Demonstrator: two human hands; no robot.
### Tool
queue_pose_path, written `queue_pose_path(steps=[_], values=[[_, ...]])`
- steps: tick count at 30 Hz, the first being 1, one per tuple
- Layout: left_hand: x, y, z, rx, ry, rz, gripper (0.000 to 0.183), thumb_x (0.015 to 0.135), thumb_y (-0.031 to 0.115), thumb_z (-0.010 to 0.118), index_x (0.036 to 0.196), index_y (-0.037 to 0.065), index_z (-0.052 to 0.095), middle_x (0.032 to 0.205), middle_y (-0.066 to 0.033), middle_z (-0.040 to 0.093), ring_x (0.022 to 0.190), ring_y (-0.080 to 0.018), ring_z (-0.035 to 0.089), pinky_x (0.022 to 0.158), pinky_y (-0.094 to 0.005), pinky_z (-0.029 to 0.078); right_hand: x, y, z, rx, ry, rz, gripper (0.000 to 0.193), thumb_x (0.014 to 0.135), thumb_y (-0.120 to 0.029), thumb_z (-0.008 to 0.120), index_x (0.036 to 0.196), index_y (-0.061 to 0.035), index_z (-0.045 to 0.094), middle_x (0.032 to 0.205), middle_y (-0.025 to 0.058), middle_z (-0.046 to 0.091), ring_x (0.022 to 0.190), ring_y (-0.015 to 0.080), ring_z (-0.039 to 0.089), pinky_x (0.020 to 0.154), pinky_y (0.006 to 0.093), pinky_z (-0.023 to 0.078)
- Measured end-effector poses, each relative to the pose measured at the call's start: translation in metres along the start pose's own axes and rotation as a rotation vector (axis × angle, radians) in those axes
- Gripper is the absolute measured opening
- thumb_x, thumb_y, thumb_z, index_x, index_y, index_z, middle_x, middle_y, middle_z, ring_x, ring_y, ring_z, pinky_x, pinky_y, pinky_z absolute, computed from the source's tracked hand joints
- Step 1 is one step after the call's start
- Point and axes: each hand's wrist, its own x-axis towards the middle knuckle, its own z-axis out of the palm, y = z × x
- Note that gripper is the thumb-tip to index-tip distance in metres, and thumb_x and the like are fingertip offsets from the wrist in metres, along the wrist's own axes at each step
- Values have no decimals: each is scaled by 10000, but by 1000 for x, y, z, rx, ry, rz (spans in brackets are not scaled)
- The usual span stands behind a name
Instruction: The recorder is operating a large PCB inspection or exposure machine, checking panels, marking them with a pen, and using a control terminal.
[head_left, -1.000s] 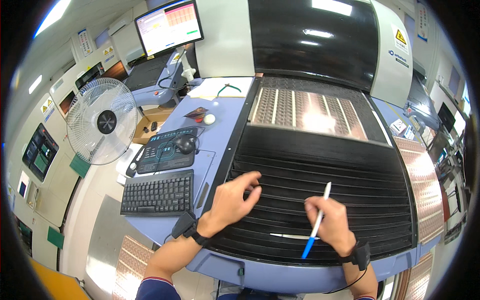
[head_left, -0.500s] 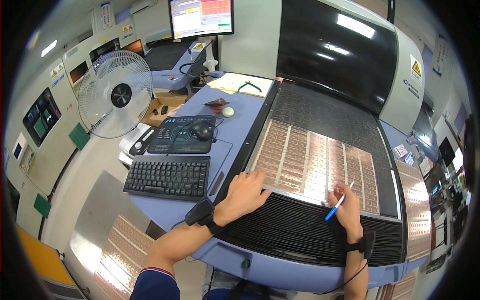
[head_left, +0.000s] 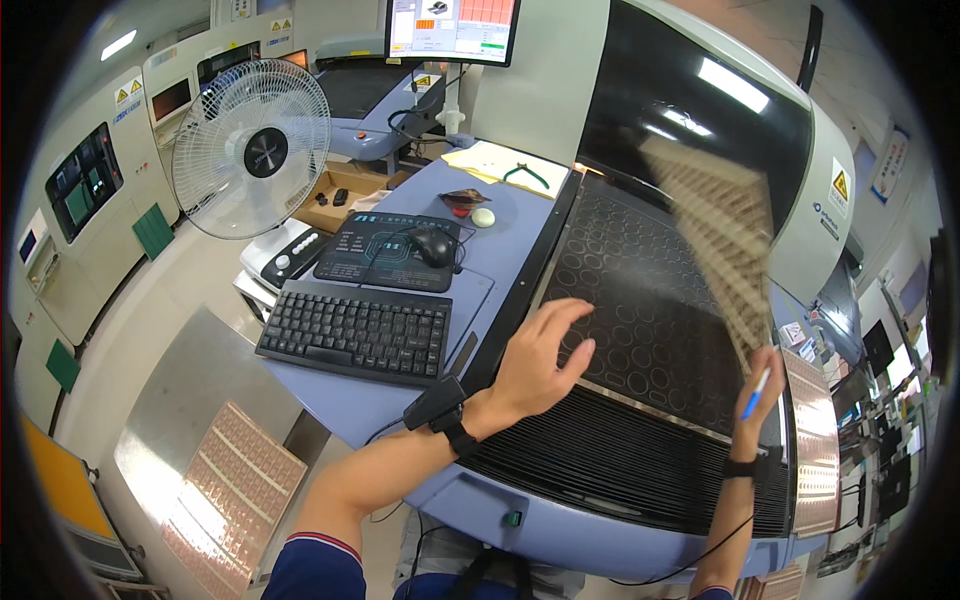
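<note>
A copper circuit-board panel [head_left: 722, 240], blurred by motion, stands tilted up above the right side of the machine's black bed [head_left: 630, 335], which is patterned with rings. My right hand [head_left: 769, 393] grips the panel's lower edge. A white and blue pen [head_left: 751, 402] is tucked in that same hand. Over the near left part of the bed, my left hand [head_left: 530, 368] is open, thumb and fingers apart, with nothing in it. Ribbed black bellows [head_left: 620, 468] run along the bed's near side.
Left of the bed are a keyboard [head_left: 355, 330], a mouse [head_left: 433, 246] and a standing fan [head_left: 250, 150]. Green-handled pliers [head_left: 527, 176] lie on paper farther back. More copper panels lie at the right [head_left: 813, 440] and lower left [head_left: 235, 490]. A monitor [head_left: 452, 28] stands behind.
The copper panel, flat on the bed before, has been lifted and swung up to the right by my right hand. My left hand has come off its edge and opened.
</note>
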Motion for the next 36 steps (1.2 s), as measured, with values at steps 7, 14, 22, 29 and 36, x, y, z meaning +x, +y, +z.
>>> queue_pose_path(steps=[7, 14, 22, 29, 36], values=[[-9, 0, -3, 233, -241, 171, 587, 886, 197, 730, 1411, 0, 557, 1443, -183, 567, 1344, -347, 542, 1112, -439, 444, 40, -82, 19, 804, 162, 469, 394, 1088, -350, 517, 1289, -20, 597, 1296, 124, 655, 1133, 231, 651, 1004, 374, 501], [-17, -37, -3, 447, -314, -114, 519, 955, 284, 663, 1379, 2, 566, 1407, -213, 578, 1394, -413, 468, 1173, -502, 363, -67, -135, 35, 932, -631, 1119, 416, 1059, -211, 530, 1379, 54, 507, 1183, 245, 707, 1059, 347, 721, 897, 433, 614], [-29, -53, 2, 575, -643, -226, 579, 1035, 383, 574, 1435, -28, 500, 1513, -248, 484, 1458, -411, 402, 1218, -529, 280, -74, -71, 47, -296, -565, 221, 390, 1018, -227, 625, 1319, 19, 595, 1131, 260, 713, 1074, 415, 692, 1010, 439, 505], [-24, -30, -9, 720, -746, -204, 554, 1009, 354, 613, 1413, -16, 530, 1455, -263, 545, 1410, -425, 463, 1197, -534, 319, -85, -98, 29, -356, -861, 159, 411, 968, -231, 668, 1264, 37, 568, 1100, 289, 661, 1113, 486, 604, 1120, 546, 389], [-5, -6, -13, 710, -808, -376, 481, 993, 372, 629, 1318, 18, 617, 1165, -188, 728, 1143, -398, 660, 1163, -545, 375, -91, -106, 16, -381, -851, 48, 425, 987, -312, 649, 1238, 27, 589, 1055, 306, 689, 1157, 505, 605, 1138, 559, 395]])
